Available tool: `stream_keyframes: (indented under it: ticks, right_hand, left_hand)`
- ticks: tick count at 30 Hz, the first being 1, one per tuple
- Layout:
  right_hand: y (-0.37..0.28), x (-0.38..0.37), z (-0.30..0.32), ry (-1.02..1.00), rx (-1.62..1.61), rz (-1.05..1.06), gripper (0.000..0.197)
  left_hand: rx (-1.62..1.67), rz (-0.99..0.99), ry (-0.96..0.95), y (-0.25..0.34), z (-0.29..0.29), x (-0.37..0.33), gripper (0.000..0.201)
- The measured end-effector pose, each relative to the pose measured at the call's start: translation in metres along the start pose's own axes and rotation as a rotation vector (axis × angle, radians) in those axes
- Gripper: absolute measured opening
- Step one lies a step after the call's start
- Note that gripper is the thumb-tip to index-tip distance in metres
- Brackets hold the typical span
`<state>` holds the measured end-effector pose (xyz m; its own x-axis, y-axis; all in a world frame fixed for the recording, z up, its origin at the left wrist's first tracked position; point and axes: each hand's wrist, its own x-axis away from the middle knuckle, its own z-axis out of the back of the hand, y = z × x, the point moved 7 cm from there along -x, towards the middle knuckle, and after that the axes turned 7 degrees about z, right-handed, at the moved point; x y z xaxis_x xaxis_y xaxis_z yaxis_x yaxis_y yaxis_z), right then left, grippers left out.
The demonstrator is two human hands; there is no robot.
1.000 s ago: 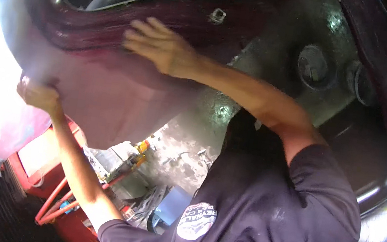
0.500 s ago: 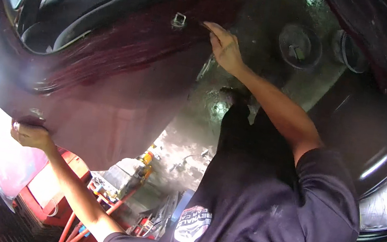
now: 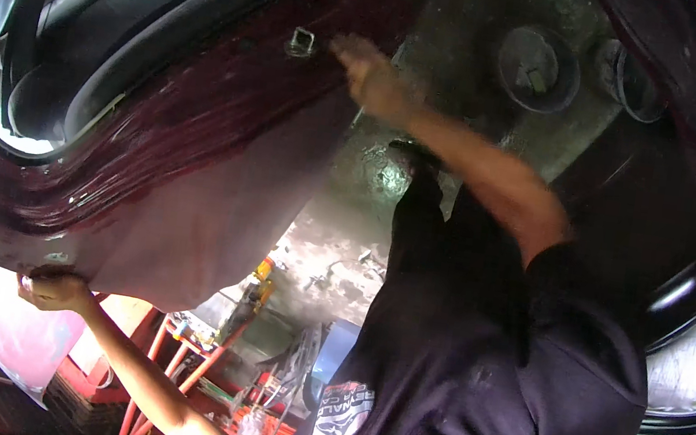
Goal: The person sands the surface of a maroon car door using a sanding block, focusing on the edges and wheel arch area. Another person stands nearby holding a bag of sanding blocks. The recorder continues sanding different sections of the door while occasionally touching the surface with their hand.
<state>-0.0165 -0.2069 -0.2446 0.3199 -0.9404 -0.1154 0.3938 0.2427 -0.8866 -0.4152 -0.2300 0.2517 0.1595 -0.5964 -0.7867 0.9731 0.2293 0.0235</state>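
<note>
A dark red car body panel [image 3: 212, 172] slants across the left half, with a dull, brownish lower surface. My left hand [image 3: 57, 291] is at its lower left edge, fingers curled over the rim beside a dark recess. Up at the panel's inner border stands a square metal striker loop [image 3: 301, 42]. Just right of that loop, my right hand [image 3: 376, 83] reaches to the panel's border, its fingers smeared by motion. Whether it holds or touches anything cannot be made out.
Black car seats [image 3: 118, 16] show through the opening at upper left. Two dark round tubs [image 3: 538, 69] stand on the wet, stained floor. Below the panel is an orange-red metal stand [image 3: 185, 364] with tools around it. More dark red bodywork [image 3: 693, 106] borders the right.
My right hand has shifted slightly left, closer to the striker loop. The panel and my left hand appear lower in the picture, while the floor tubs appear slightly higher.
</note>
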Motion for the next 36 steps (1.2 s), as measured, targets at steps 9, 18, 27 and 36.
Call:
stream_keyframes:
  ticks: [9,18,27,36]
  right_hand:
    - [0.05,0.034,0.009,0.105,-0.054,-0.132,0.06]
    - [-0.073,0.045,-0.001,0.232,-0.14,0.29,0.058]
    - [0.037,0.028,0.055,0.417,-0.092,-0.061,0.054]
    - [0.093,-0.059,0.006,-0.136,0.336,0.171,0.057]
  left_hand:
    - [0.029,0.082,-0.009,0.008,-0.005,0.003,0.059]
    - [0.027,0.033,-0.04,-0.001,-0.006,0.006,0.059]
    - [-0.008,-0.058,-0.056,-0.003,-0.002,-0.001,0.061]
    - [-0.015,-0.058,-0.028,-0.012,-0.003,-0.003,0.059]
